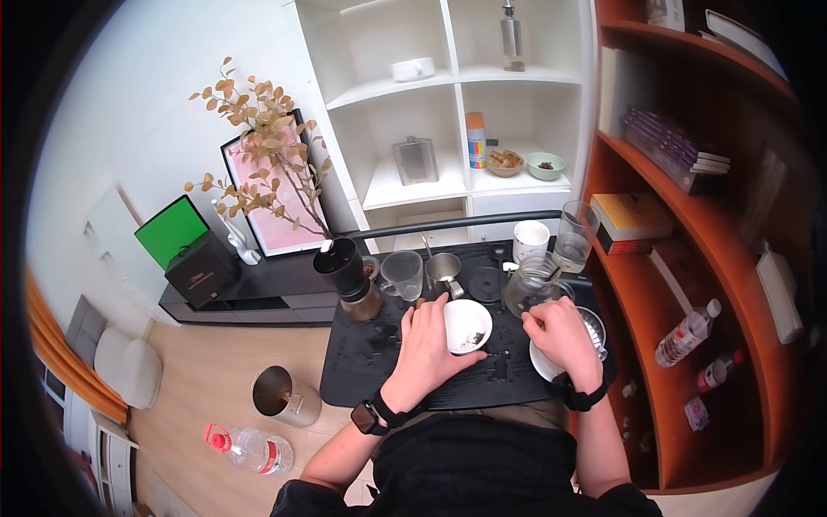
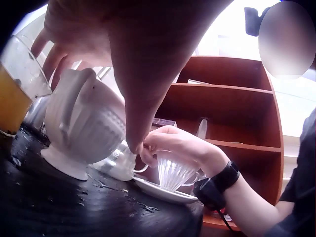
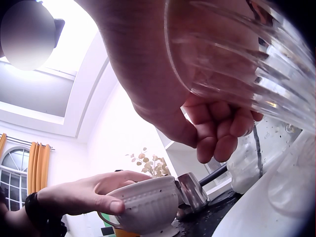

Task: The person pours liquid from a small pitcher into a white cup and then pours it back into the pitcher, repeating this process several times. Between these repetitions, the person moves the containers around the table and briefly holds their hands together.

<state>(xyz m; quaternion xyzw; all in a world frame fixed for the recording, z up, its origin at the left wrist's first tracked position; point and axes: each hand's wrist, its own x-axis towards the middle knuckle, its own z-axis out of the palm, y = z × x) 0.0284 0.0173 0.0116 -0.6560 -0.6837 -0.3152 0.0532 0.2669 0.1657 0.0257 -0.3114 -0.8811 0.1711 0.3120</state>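
My left hand (image 1: 420, 353) holds a white ribbed footed cup (image 1: 470, 320) by its side, with the thumb along the near wall and the fingers round the far side. Dark crumbs lie inside it, and a few specks dot its outer wall in the right wrist view. The right hand (image 1: 567, 340) is raised a little to the right, thumb tip against curled fingers, and nothing shows between them. Beside and beneath that hand a clear ribbed glass cone (image 2: 174, 170) stands on a white saucer (image 1: 543, 365). A glass jug (image 1: 523, 293) is just beyond the right fingers.
On the wet black table (image 1: 366, 362) stand a black coffee grinder (image 1: 345, 269), a clear cup (image 1: 402, 274), a steel jug (image 1: 443, 269), a white mug (image 1: 530, 239) and a tall glass (image 1: 575, 239). A brown bookcase (image 1: 689, 207) borders the right. A water bottle (image 1: 258, 450) is on the floor.
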